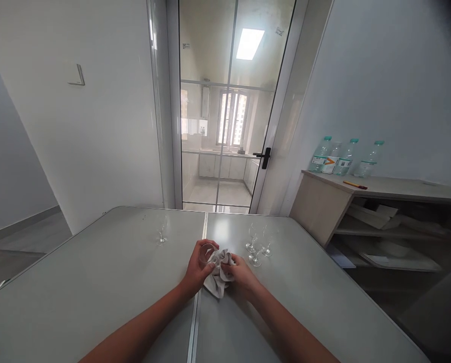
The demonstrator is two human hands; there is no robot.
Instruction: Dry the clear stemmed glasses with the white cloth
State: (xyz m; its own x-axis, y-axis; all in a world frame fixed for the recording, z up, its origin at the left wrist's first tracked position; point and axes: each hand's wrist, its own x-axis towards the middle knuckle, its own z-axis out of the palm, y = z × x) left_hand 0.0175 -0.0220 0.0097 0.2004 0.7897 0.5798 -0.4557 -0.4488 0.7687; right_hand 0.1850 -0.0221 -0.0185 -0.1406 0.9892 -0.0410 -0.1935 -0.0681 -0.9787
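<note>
My left hand (197, 266) is closed around the bowl of a small clear stemmed glass (207, 253), which is tipped on its side over the table. A light grey cloth (218, 285) is bunched up in my right hand (242, 275) and pressed against the glass near its stem. The cloth's lower corner hangs down between both hands. The stem and foot of this glass are mostly hidden by the cloth and fingers. To the right of my right hand stand several more stemmed glasses (255, 258). One stemmed glass (162, 236) stands apart at the left.
The grey table (115, 297) has a metal seam down its middle. Beyond its far edge is a glass door (225, 126) with a black handle (265, 158). At right, a wooden cabinet (320, 206) bears plastic bottles (344, 160) and a brush-like yellow stick (354, 185).
</note>
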